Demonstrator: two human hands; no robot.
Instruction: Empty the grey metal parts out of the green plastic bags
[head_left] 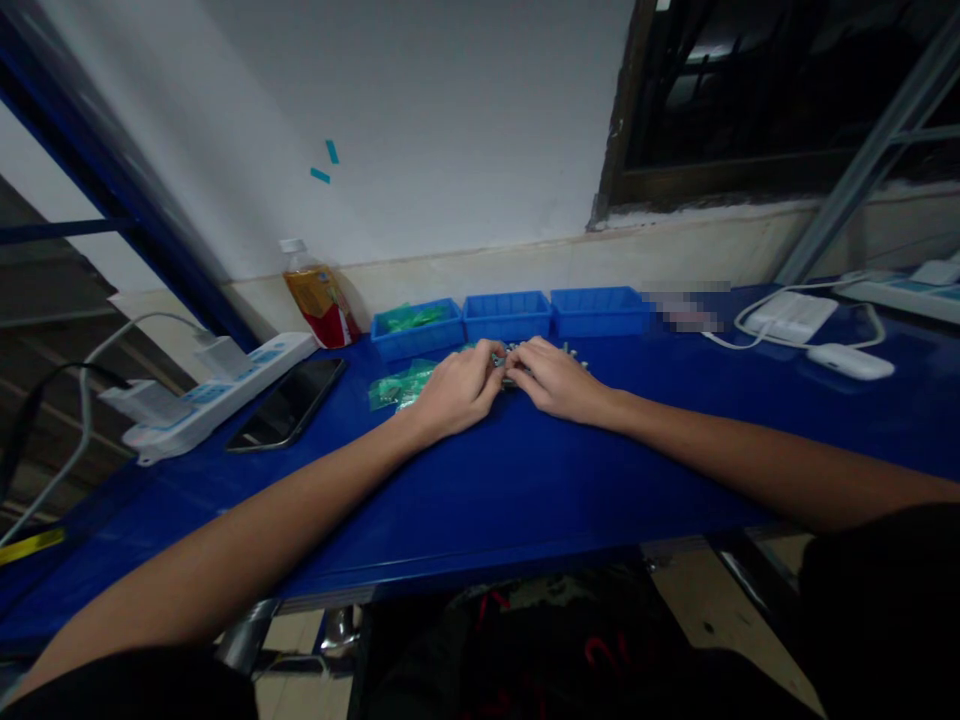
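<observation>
My left hand [461, 388] and my right hand [561, 382] meet over the middle of the blue table, fingertips almost touching. Both are closed, with thumbs and fingers pinched together. Whatever sits between the fingertips is too small and blurred to name. Small metallic pieces [574, 352] lie on the table just behind my right hand, partly covered by it. Beside my left hand are thin green-tinted plastic bags [401, 386], which reach partly under it.
Three blue bins stand along the wall: a left bin [390, 346] with green bags inside, a middle bin [506, 325] and a right bin [600, 322]. Leftward are a drink bottle [319, 295], a phone [289, 405] and a power strip [225, 400]. A white charger [795, 317] with cables lies right.
</observation>
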